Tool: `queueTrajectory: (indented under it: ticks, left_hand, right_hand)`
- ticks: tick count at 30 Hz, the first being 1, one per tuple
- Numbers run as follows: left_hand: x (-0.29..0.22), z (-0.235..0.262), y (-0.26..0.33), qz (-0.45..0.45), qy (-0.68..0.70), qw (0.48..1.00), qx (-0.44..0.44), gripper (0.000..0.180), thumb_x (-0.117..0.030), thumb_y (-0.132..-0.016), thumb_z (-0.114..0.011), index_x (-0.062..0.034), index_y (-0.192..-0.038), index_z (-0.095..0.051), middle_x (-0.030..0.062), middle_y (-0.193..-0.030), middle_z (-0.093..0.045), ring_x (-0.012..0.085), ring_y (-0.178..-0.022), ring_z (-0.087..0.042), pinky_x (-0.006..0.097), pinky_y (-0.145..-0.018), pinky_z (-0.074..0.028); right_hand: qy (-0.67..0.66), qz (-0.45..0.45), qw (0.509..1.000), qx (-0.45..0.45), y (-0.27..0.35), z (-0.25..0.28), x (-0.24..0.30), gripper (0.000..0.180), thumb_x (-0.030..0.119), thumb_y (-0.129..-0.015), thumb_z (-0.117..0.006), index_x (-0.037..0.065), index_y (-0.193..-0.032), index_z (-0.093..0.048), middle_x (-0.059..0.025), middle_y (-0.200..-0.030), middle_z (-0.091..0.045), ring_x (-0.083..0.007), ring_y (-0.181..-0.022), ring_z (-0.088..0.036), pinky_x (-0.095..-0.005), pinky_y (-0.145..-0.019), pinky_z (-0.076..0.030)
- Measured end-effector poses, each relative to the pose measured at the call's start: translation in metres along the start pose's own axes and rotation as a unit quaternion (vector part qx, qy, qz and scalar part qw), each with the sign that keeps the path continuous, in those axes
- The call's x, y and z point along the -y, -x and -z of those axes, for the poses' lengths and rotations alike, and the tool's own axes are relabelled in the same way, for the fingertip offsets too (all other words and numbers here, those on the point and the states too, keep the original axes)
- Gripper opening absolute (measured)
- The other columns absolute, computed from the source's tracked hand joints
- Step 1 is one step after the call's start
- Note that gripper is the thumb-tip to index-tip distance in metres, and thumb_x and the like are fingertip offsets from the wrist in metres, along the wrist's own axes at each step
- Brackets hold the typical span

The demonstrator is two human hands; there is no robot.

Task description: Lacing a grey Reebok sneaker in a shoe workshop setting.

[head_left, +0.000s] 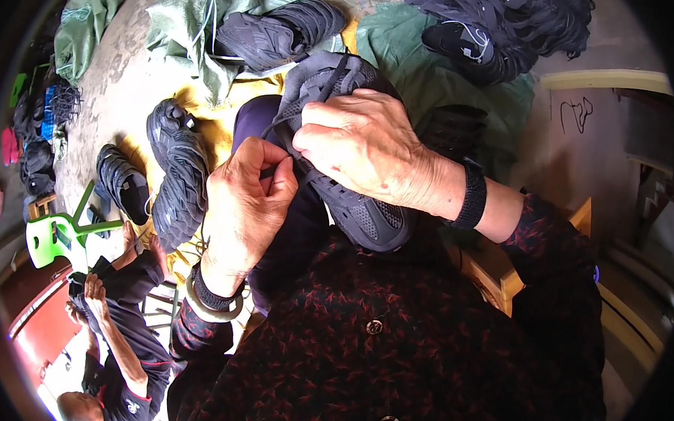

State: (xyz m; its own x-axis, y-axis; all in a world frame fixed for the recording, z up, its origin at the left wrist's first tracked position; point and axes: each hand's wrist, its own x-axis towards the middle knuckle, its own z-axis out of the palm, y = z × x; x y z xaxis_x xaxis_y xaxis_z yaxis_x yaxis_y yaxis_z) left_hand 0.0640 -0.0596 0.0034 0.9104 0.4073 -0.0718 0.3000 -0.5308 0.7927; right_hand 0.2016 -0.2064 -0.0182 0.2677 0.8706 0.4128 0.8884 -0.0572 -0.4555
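Note:
A black sneaker [367,217] with a mesh toe rests across my lap, its toe toward me. A dark shoelace [336,79] runs over its tongue and passes between my hands. My left hand [243,203] is beside the shoe's left edge, thumb and forefinger pinched together on the lace. Over the lacing lies my right hand [364,145], its fingers curled in and closed. The lace seems to run into that grip, though the fingertips and part of the eyelets are hidden beneath the hand.
Stacked black shoes [177,176] and a separate shoe [121,182] lie at left on yellow sheeting. More shoes [280,32] are ahead by a green sack [186,33]; a large shoe pile [501,15] is far right. A co-worker [126,370] handles something dark near a green stool [67,230].

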Motion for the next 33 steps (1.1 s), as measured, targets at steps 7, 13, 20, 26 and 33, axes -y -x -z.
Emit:
queueTrajectory:
  ticks: [7,13,20,26,33]
  left_hand:
    - [0.013,0.013,-0.012,-0.025,0.003,0.998,0.053,0.009,-0.001,-0.089,-0.071,0.0007,-0.089,-0.062,0.0053,-0.079,-0.067,0.0093,-0.063,-0.063,0.025,-0.057,-0.050]
    - [0.028,0.017,-0.025,-0.006,0.173,0.975,0.143,0.009,0.002,-0.089,-0.072,0.0003,-0.096,-0.067,0.0012,-0.085,-0.067,0.0079,-0.072,-0.060,0.028,-0.064,-0.050]
    - [0.025,0.017,-0.032,-0.196,-0.019,0.977,0.079,0.013,0.000,-0.082,-0.076,-0.0009,-0.093,-0.069,0.0090,-0.083,-0.065,0.0218,-0.076,-0.064,0.031,-0.071,-0.051]
    - [0.038,0.002,-0.020,-0.042,0.117,0.991,0.044,0.011,-0.008,-0.087,-0.077,-0.0018,-0.090,-0.069,0.0063,-0.079,-0.064,0.0152,-0.075,-0.063,0.027,-0.074,-0.050]
    - [0.020,-0.004,-0.012,0.003,0.073,0.997,0.021,0.013,-0.013,-0.093,-0.074,-0.0021,-0.092,-0.066,-0.0011,-0.076,-0.061,0.0079,-0.069,-0.054,0.024,-0.065,-0.046]
  right_hand:
    - [-0.028,-0.028,0.999,-0.019,0.000,0.000,0.002,0.013,0.013,-0.078,-0.069,0.013,-0.077,-0.057,-0.0009,-0.078,-0.053,-0.0207,-0.070,-0.062,-0.0363,-0.064,-0.047]
    - [-0.044,-0.027,0.999,0.005,-0.002,0.005,-0.001,0.013,0.016,-0.082,-0.064,0.009,-0.076,-0.055,-0.0035,-0.080,-0.055,-0.0233,-0.073,-0.065,-0.0392,-0.065,-0.050]
    - [-0.063,-0.018,0.998,0.003,-0.005,0.004,-0.008,0.012,0.013,-0.082,-0.064,0.008,-0.076,-0.055,-0.0061,-0.079,-0.056,-0.0262,-0.071,-0.066,-0.0402,-0.063,-0.051]
    - [-0.055,-0.026,0.998,0.000,-0.006,0.003,-0.007,0.010,0.011,-0.081,-0.065,0.008,-0.076,-0.057,-0.0058,-0.081,-0.058,-0.0265,-0.073,-0.067,-0.0398,-0.061,-0.051]
    - [-0.075,-0.041,0.996,0.020,-0.007,0.007,-0.013,0.012,0.014,-0.085,-0.065,0.008,-0.077,-0.058,-0.0051,-0.081,-0.058,-0.0265,-0.072,-0.066,-0.0397,-0.061,-0.051]
